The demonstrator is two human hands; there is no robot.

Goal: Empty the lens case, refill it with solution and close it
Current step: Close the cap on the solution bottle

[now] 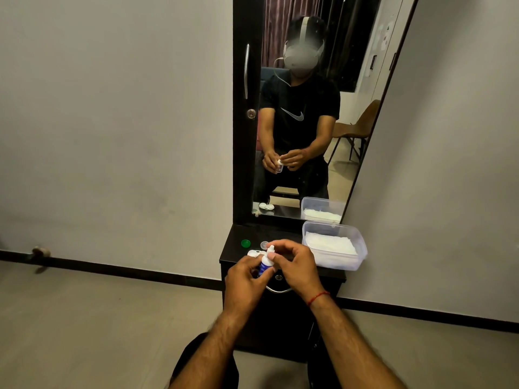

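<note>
A small solution bottle [265, 263] with a blue label and white top is upright in my left hand [247, 279], which wraps its body. The thumb and forefinger of my right hand [295, 265] pinch the white cap at the bottle's top. Behind the bottle, the white lens case [254, 252] lies on the black dresser top [233, 255], mostly hidden by my hands. A green lid [245, 243] and a pale, clear lid [264, 244] lie loose on the dresser, apart from the case.
A clear plastic box [334, 244] holding white tissue stands at the dresser's right. A tall mirror [309, 108] rises behind and reflects a seated person. A drawer handle [278, 290] sits below my hands. Grey walls stand on both sides.
</note>
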